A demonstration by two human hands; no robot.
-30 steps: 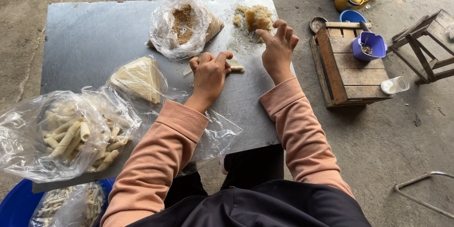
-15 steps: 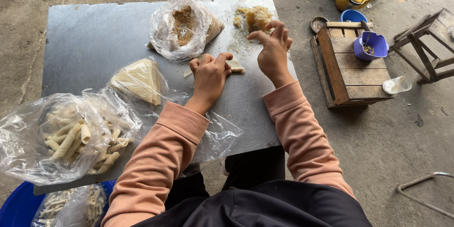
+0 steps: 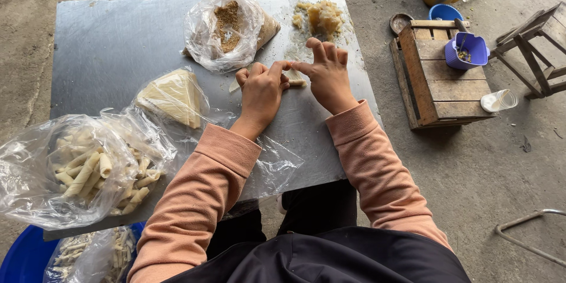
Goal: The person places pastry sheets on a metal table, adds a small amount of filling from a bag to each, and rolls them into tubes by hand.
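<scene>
Outdoors on bare concrete, your low grey metal table [image 3: 106,47] carries the work. A second ago your right hand [image 3: 328,76] was lifted and spread near the pale heap of sticky filling [image 3: 318,16] at the far edge; now it has come back down beside your left hand [image 3: 263,91], and the 2 meet over the small pale wrapper roll [image 3: 295,80] lying on the table in front of you. Both sets of fingers are curled down and pinching that roll, thumbs and forefingers touching at its middle, so the filling appears to be in place and the rolling looks under way. The left hand has barely shifted.

Just beyond your hands sits a clear plastic bag of brown crumbs [image 3: 227,26]. To your left lie a stack of pale triangular wrappers in plastic [image 3: 172,97] and a clear bag of finished rolls [image 3: 76,168]. A wooden crate [image 3: 439,79] with a purple plastic cup [image 3: 466,50] stands to your right.
</scene>
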